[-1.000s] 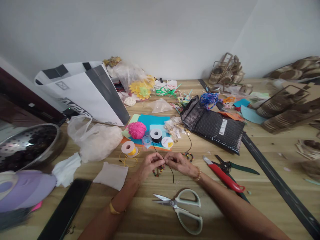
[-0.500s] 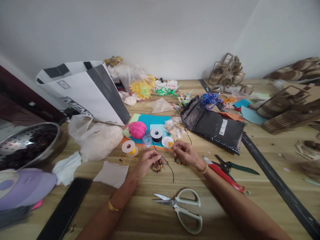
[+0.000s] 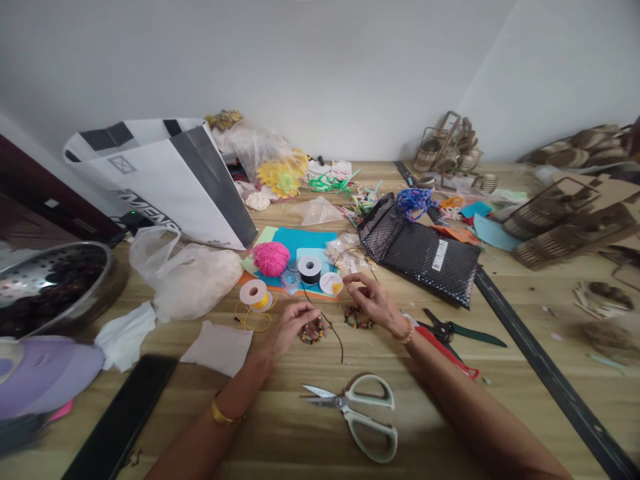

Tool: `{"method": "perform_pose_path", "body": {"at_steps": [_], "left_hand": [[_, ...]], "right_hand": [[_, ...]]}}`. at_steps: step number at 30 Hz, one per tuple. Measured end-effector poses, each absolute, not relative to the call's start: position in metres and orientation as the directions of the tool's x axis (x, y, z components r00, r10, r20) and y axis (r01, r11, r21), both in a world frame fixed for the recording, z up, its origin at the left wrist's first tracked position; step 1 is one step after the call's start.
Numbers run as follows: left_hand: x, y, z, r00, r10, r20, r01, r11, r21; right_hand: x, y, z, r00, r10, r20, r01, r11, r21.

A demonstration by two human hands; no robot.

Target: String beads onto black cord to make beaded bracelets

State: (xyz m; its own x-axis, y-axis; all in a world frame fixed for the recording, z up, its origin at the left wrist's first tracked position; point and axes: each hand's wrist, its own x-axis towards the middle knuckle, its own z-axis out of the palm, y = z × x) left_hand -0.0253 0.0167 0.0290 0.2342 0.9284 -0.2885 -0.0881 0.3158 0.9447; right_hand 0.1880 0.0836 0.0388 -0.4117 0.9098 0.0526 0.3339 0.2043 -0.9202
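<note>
My left hand (image 3: 295, 323) is closed, its thumb and fingertips pinching a small beaded bracelet (image 3: 313, 331) with multicoloured beads. Just to the right, my right hand (image 3: 370, 300) has its fingers apart and appears to hold nothing. Under its fingers a second beaded bracelet (image 3: 360, 321) lies on the table, partly covered by the hand. A black cord (image 3: 336, 333) runs between the hands from near the black thread spool (image 3: 310, 269). Behind the fingers lies a round white spool (image 3: 331, 284) with a yellow mark. Closer to me rest white-handled scissors (image 3: 345, 403), blades apart.
A pink yarn ball (image 3: 271, 259) and a yellow thread spool (image 3: 254, 293) are left of centre. To the right lie pruning shears (image 3: 450, 328) and a black bubble mailer (image 3: 425, 257). A phone (image 3: 123, 417), plastic bag (image 3: 195, 280) and steel colander (image 3: 100, 267) occupy the left.
My right hand's fingers have come apart from a pinch, and more of the bracelet beneath them shows. My left hand keeps its grip. The view has shifted slightly.
</note>
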Motion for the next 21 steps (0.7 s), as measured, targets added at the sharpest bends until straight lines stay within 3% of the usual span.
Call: {"method": "perform_pose_path", "body": {"at_steps": [3,8,12,15,21], "left_hand": [[-0.022,0.014,0.037,0.242,0.926,-0.291,-0.042,0.31,0.95],[-0.015,0.009,0.05,0.289,0.922,-0.258,-0.001,0.27,0.963],[-0.014,0.008,0.061,0.284,0.936,-0.209,0.038,0.207,0.978],[-0.017,0.007,0.068,0.275,0.942,-0.195,0.027,0.195,0.98],[-0.03,0.003,0.067,0.197,0.961,-0.195,-0.039,0.206,0.978]], "right_hand": [[0.188,0.076,0.049,-0.567,0.824,-0.014,0.245,0.152,-0.958],[0.176,0.06,0.052,-0.827,0.562,-0.026,0.12,0.131,-0.984],[0.175,0.061,0.055,-0.893,0.445,-0.068,0.219,0.298,-0.929],[0.189,0.068,0.064,-0.879,0.471,-0.077,0.298,0.416,-0.859],[0.231,0.067,0.091,-0.762,0.648,-0.019,0.406,0.454,-0.793]]}}
